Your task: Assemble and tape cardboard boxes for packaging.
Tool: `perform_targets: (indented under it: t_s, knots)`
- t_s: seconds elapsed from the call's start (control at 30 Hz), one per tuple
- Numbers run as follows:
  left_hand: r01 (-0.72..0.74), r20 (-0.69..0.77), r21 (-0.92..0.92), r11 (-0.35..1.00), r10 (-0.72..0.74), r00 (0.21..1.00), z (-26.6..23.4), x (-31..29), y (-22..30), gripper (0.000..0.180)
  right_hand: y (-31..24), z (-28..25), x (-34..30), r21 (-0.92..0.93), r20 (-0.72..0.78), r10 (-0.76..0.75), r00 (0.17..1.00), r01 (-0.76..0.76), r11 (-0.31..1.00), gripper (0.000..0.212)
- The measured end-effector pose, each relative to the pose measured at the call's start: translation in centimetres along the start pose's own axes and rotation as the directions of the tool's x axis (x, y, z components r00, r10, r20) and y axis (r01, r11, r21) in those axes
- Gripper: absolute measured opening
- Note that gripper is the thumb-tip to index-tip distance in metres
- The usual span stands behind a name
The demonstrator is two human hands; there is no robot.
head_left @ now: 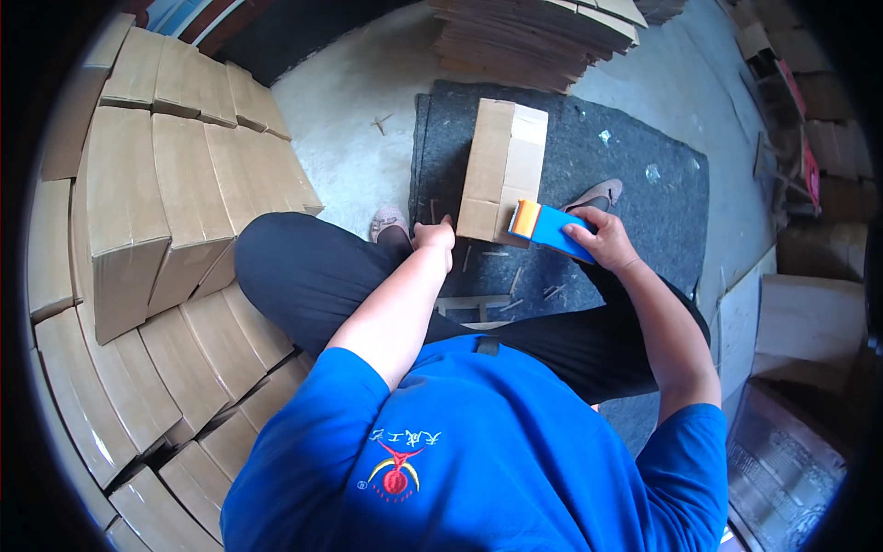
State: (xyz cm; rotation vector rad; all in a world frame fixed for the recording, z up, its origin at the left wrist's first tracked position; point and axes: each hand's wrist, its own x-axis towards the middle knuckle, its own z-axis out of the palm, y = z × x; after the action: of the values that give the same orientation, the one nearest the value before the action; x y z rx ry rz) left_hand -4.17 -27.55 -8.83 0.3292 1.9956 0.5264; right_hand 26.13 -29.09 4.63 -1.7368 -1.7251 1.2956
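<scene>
Gripping a blue-and-orange hand tool (561, 232) by its blue body, my right hand (602, 237) has the fingers wrapped over the top and the thumb along the side. The tool's orange end sits over the near right corner of a brown cardboard box (487, 166); I can't tell whether it presses on it. My left hand (434, 241) is just beside the box's near left edge, fingers curled, and I can't tell if they hold or touch anything. The box lies lengthwise in front of me on a dark grey mat (635, 138), between my two shoes (389, 221), with thin scraps (516, 279) scattered close by. Beyond the mat's far edge is a pile of flat cardboard (515, 41), and to my left stand rows of brown cartons (189, 166), stacked in tiers.
</scene>
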Motion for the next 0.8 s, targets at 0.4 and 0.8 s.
perform_targets:
  t_s: [0.4, 0.8]
  knots:
    - [-0.799, 0.700, 0.551, -0.238, 0.654, 0.288, 0.7, -11.1, 3.8, 0.100, -0.4, -1.8, -0.9, 0.047, 0.046, 0.050, 0.998, -0.052, 0.998, 0.037]
    - [-0.796, 0.719, 0.551, -0.250, 0.627, 0.300, 1.1, -10.8, 3.5, 0.096, 0.5, -4.5, -0.7, -0.565, 0.040, 0.104, 0.994, -0.063, 0.823, 0.034]
